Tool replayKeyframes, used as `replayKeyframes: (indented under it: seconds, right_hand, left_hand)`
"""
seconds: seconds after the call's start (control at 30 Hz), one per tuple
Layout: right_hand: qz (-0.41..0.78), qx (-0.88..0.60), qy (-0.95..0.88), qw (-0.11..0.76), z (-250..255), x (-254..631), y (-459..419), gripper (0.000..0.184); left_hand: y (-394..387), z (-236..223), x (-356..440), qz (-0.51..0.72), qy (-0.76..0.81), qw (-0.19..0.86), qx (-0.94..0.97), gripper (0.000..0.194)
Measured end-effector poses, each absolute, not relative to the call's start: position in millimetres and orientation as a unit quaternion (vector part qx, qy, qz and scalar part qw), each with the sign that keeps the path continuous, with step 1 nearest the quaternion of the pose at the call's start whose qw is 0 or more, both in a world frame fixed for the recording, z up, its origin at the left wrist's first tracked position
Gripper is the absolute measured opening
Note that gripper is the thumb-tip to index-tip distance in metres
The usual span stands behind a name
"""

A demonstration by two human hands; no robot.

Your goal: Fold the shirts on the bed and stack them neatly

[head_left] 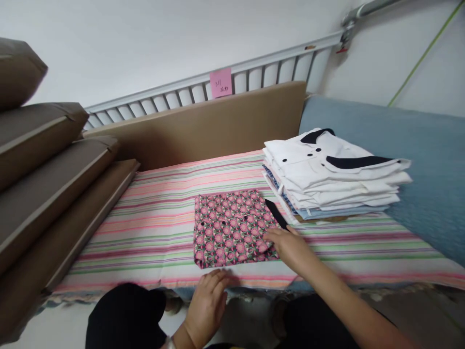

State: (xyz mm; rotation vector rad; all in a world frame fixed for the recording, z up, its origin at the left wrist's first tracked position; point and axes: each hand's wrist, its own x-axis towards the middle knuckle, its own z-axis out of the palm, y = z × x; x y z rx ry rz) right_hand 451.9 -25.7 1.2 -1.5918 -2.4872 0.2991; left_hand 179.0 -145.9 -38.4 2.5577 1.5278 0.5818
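Observation:
A folded shirt (228, 230) with a pink floral print, dark buttons and a black collar lies flat on a striped cloth (152, 232). My right hand (290, 247) is at its collar end, fingers closed on the fabric there; the fingertips are partly hidden. Just below the shirt's near edge hovers my left hand (209, 300), its fingers loosely bent, holding nothing. Right of the shirt rises a stack of folded shirts (305, 179), with a white one with black collar and buttons on top.
Several brown padded boards or cushions (54, 179) are piled at the left. A brown panel (214, 126) stands along the back before a white radiator (261, 75), with a pink note (221, 82) attached. Blue fabric (363, 121) covers the right side.

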Motion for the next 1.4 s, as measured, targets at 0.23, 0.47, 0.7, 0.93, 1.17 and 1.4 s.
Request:
replayKeyframes:
  seconds: [0.23,0.47,0.7,0.93,1.17,1.4]
  right_hand:
    - [0.022,-0.520,-0.843,0.137,68,436,6,0.040]
    - [-0.034,-0.500,-0.829,0.248,80,421,10,0.044]
    - [-0.026,-0.476,-0.834,0.276,60,425,-2,0.047]
    - [0.029,-0.485,-0.833,0.264,21,436,-26,0.040]
    - [0.184,-0.596,-0.730,0.280,-24,464,-69,0.047]
    - [0.403,-0.684,-0.474,0.381,-33,464,-81,0.030]
  left_hand:
    - [-106,-29,222,0.121,0.508,0.071,0.850,0.061]
    - [-69,-15,238,0.056,0.603,0.067,0.793,0.065]
    - [-91,1,219,0.003,0.680,0.015,0.733,0.039]
    - [-133,-30,170,-0.007,0.683,-0.015,0.731,0.049]
    - [-146,-65,119,0.042,0.593,0.004,0.804,0.037]
    - [-112,-12,202,0.214,0.442,-0.027,0.871,0.033]
